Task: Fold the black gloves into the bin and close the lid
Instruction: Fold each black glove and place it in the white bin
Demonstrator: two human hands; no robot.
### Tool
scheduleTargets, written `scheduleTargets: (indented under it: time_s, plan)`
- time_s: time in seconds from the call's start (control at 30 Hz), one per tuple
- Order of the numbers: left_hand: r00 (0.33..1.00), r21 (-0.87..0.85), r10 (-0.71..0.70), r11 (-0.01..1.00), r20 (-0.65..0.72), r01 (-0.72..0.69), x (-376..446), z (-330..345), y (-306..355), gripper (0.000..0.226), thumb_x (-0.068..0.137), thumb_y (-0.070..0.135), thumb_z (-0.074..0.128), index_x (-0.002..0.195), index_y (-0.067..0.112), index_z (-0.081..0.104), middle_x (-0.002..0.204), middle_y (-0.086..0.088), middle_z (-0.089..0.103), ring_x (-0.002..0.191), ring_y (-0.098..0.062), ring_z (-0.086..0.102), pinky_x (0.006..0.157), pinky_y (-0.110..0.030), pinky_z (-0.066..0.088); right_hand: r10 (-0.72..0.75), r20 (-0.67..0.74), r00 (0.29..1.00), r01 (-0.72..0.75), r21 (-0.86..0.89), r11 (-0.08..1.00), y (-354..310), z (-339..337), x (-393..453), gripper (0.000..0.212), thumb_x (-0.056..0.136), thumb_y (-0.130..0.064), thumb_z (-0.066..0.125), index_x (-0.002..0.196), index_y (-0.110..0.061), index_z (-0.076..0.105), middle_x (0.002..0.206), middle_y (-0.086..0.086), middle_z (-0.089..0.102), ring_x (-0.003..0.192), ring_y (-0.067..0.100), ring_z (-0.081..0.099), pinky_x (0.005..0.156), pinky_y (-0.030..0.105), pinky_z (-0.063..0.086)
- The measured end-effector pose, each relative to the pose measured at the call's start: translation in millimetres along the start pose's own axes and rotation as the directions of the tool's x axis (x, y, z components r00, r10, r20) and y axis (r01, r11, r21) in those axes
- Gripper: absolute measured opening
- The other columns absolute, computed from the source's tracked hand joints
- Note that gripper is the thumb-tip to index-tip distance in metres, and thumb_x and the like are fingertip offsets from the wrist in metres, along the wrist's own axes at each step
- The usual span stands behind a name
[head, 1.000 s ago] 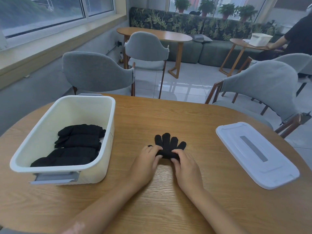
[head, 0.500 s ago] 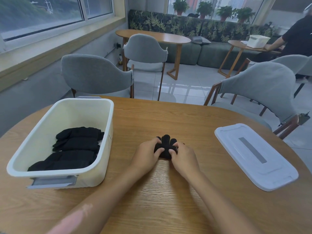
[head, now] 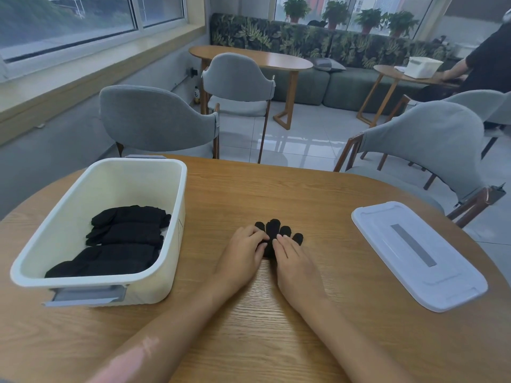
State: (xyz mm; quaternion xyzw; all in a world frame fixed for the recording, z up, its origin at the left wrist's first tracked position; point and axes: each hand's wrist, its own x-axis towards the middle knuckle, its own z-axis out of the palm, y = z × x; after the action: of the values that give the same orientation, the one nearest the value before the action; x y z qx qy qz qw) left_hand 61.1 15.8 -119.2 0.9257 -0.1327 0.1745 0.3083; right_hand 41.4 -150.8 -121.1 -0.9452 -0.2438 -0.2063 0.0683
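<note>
A black glove [head: 273,230] lies on the wooden table [head: 276,194] in front of me, its cuff half folded over, and only its fingertips show beyond my hands. My left hand [head: 243,252] pinches the glove's left side between curled fingers and thumb. My right hand [head: 293,261] presses its right side with straight fingers. The cream bin [head: 177,217] stands open at the left with several folded black gloves [head: 121,239] inside. The white lid [head: 414,252] lies flat at the right, apart from both hands.
Grey chairs [head: 154,123] stand behind the table's far edge at the left and right [head: 431,145]. Another person [head: 489,62] sits at a far table with a white box [head: 423,66]. Bare wood lies between the bin, the glove and the lid.
Both hands brought the glove's cuff end forward over its fingers, so the glove is shorter. The right hand's fingers have flattened onto it.
</note>
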Motion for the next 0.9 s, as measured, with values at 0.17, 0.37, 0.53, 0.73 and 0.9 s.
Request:
scheduleTargets:
  time_s: [0.17, 0.37, 0.53, 0.73, 0.9]
  plan:
    - [0.995, 0.025, 0.072, 0.997, 0.065, -0.074, -5, -6, -2, 0.032, 0.099, 0.028, 0.059, 0.129, 0.019, 0.064, 0.123, 0.008, 0.059, 0.115, -0.009, 0.048, 0.1, -0.023, 0.042, 0.014, 0.026, 1.0, -0.014, 0.002, 1.0, -1, 0, 2, 0.048, 0.078, 0.0, 0.075, 0.125, -0.001, 0.065, 0.125, 0.013, 0.067, 0.12, 0.024, 0.063, 0.101, 0.033, 0.049]
    - [0.949, 0.175, 0.272, 0.938, 0.162, -0.299, -19, -20, -3, 0.045, 0.093, 0.027, 0.067, 0.136, 0.014, 0.058, 0.13, 0.002, 0.06, 0.121, -0.015, 0.05, 0.099, -0.026, 0.047, 0.175, 0.016, 0.984, -0.175, 0.192, 0.966, -8, -10, -2, 0.043, 0.077, 0.001, 0.076, 0.119, -0.008, 0.068, 0.114, 0.004, 0.072, 0.105, 0.019, 0.07, 0.084, 0.027, 0.056]
    - [0.914, 0.241, 0.382, 0.882, 0.137, -0.405, -30, -22, -6, 0.041, 0.084, 0.004, 0.068, 0.124, 0.009, 0.063, 0.116, -0.001, 0.067, 0.103, -0.019, 0.058, 0.074, -0.028, 0.057, 0.283, 0.063, 0.957, -0.286, 0.343, 0.894, -13, -21, -13, 0.032, 0.094, -0.013, 0.06, 0.125, -0.015, 0.065, 0.114, -0.006, 0.07, 0.1, 0.011, 0.065, 0.082, 0.02, 0.047]
    - [0.95, 0.172, 0.299, 0.935, 0.092, -0.311, -34, -21, -5, 0.037, 0.083, 0.003, 0.07, 0.119, 0.012, 0.066, 0.107, 0.002, 0.071, 0.104, -0.017, 0.058, 0.074, -0.029, 0.056, 0.189, 0.111, 0.976, -0.217, 0.364, 0.906, -8, -20, -25, 0.041, 0.093, -0.011, 0.06, 0.133, -0.02, 0.055, 0.127, -0.011, 0.058, 0.118, 0.003, 0.052, 0.098, 0.006, 0.032]
    - [0.967, 0.118, 0.202, 0.968, 0.157, -0.221, -26, -25, 0, 0.036, 0.093, 0.034, 0.068, 0.124, 0.016, 0.065, 0.115, 0.004, 0.067, 0.109, -0.014, 0.055, 0.088, -0.024, 0.045, 0.222, 0.143, 0.965, -0.262, 0.421, 0.868, -1, -22, -16, 0.033, 0.095, -0.013, 0.062, 0.126, -0.022, 0.06, 0.116, -0.013, 0.061, 0.106, 0.004, 0.055, 0.085, 0.001, 0.032]
